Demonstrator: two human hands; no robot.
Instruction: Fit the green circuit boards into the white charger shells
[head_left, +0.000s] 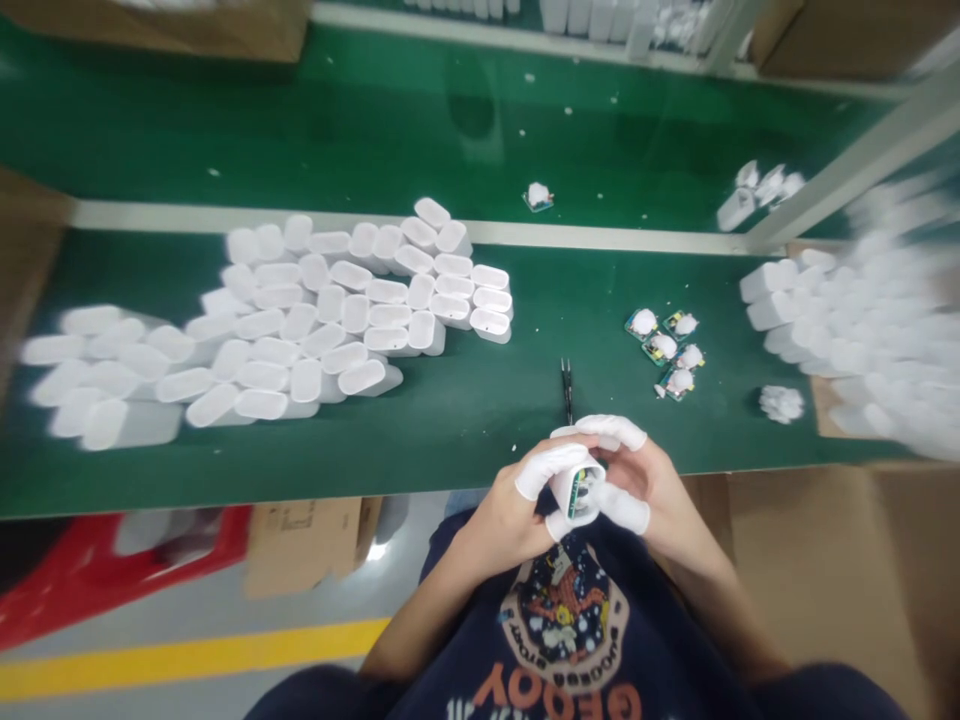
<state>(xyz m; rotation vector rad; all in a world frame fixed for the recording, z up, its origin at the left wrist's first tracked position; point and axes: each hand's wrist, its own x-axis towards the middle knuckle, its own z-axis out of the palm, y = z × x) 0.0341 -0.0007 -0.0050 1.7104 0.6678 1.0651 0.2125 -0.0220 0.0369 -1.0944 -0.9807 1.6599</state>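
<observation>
A white plastic housing (568, 497) is held just in front of the bench edge, its open end facing me. Inside that opening sits a green circuit board (577, 490) with white material on it. My left hand (517, 505) grips the housing from the left, white finger cots on its fingertips. My right hand (637, 480) closes around it from the right, the thumb at the opening beside the board and other fingers behind. Black tweezers (567, 388) lie on the bench just beyond my hands.
Many white housings (300, 320) stand in rows at left. Several circuit boards (664, 348) lie to the right, near a small white pile (781, 404) and a heap of white parts (885, 330). One board (538, 196) rests farther back. A shelf post (832, 140) rises at right.
</observation>
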